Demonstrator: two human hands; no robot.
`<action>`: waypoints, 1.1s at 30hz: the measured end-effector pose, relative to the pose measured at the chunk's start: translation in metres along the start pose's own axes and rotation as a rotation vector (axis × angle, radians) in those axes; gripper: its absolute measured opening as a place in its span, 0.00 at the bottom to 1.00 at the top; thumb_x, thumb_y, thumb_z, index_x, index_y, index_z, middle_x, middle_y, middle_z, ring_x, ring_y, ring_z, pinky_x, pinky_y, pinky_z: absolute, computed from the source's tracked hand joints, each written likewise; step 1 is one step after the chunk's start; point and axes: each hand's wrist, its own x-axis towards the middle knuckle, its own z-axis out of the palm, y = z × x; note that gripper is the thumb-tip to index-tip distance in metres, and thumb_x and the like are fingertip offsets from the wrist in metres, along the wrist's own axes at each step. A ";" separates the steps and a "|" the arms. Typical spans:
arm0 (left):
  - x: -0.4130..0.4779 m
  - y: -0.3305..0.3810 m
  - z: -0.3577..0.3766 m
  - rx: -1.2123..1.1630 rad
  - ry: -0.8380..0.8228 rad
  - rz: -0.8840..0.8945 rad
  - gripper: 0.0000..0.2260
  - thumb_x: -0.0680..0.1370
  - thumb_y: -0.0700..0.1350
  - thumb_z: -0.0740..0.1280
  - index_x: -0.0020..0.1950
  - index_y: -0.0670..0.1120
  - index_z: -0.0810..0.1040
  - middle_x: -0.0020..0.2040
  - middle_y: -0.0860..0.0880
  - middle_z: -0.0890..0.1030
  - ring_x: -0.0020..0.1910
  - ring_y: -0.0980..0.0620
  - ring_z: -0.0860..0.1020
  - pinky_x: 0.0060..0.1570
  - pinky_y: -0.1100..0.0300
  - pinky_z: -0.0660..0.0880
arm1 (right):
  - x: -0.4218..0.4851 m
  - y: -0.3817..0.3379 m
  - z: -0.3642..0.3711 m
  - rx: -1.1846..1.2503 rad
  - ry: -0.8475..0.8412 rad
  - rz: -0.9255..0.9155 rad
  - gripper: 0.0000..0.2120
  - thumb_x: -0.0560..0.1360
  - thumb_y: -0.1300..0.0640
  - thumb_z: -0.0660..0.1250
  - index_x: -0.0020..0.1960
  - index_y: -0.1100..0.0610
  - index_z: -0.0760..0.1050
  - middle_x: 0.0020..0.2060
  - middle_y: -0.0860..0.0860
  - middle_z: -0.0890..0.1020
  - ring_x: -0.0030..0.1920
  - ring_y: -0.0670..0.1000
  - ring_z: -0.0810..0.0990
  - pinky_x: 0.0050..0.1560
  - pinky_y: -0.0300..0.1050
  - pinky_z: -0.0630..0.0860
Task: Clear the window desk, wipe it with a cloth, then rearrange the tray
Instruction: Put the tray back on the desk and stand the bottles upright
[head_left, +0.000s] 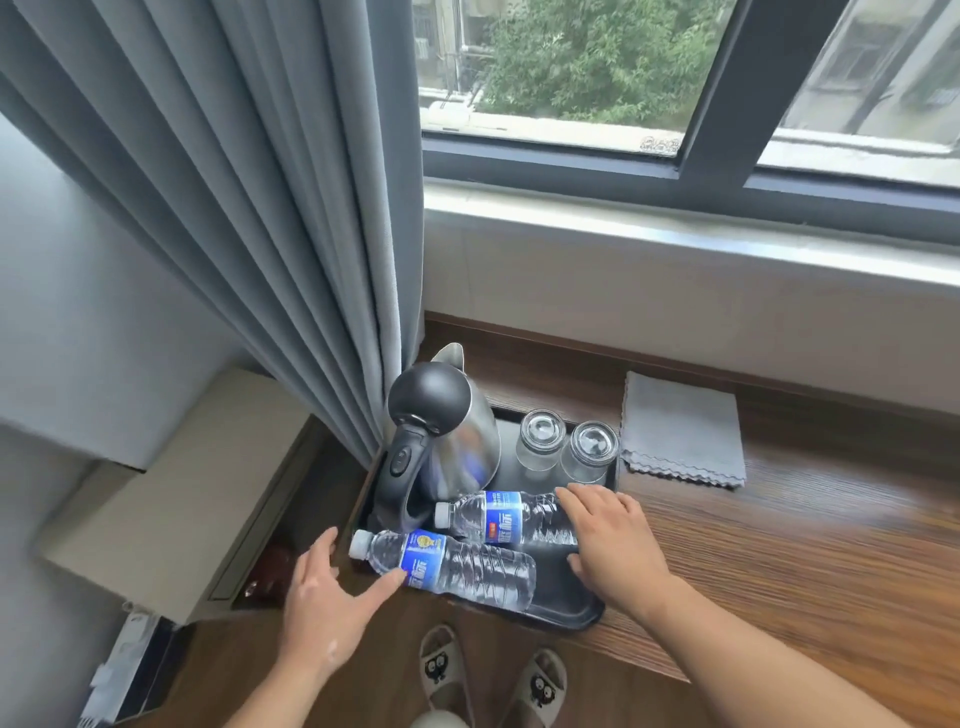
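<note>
While both your arms reach in from the bottom edge of the frame, your left hand hangs open at lower centre-left, fingers spread, its thumb tip touching the blue label of the nearer water bottle. Your right hand lies just right of centre, palm down and fingers apart, resting over the base end of the farther water bottle and the right rim of the black tray; it grips nothing that you can see.

The tray sits at the left end of the wooden window desk, in the lower middle of the frame. Both bottles lie on their sides in its near half, white caps pointing left, side by side and close together. Behind them, the steel kettle with its black lid and handle stands upright at the tray's left, against the grey curtain that fills the upper left. Two glasses stand side by side just right of the kettle. A folded grey cloth lies flat on the desk right of the tray, apart from it. The window spans the upper right.
</note>
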 end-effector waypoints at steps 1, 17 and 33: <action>0.004 0.003 0.001 -0.028 -0.017 -0.005 0.47 0.64 0.60 0.82 0.77 0.47 0.68 0.71 0.45 0.74 0.61 0.47 0.79 0.64 0.50 0.74 | 0.003 -0.001 -0.001 -0.011 0.002 -0.001 0.36 0.72 0.53 0.70 0.78 0.50 0.63 0.74 0.48 0.71 0.74 0.52 0.68 0.74 0.56 0.64; -0.032 0.036 0.021 -0.148 0.163 0.127 0.41 0.57 0.48 0.87 0.65 0.48 0.72 0.57 0.52 0.70 0.48 0.54 0.75 0.50 0.57 0.71 | 0.007 -0.007 -0.005 -0.023 -0.029 0.031 0.22 0.73 0.55 0.67 0.66 0.47 0.72 0.58 0.43 0.79 0.61 0.50 0.76 0.58 0.48 0.74; -0.036 0.127 0.036 0.091 0.042 1.148 0.37 0.61 0.44 0.86 0.64 0.49 0.72 0.60 0.48 0.71 0.49 0.48 0.79 0.47 0.56 0.82 | -0.020 0.031 0.020 0.625 0.153 0.141 0.33 0.71 0.49 0.77 0.73 0.46 0.70 0.66 0.40 0.76 0.64 0.40 0.73 0.63 0.24 0.61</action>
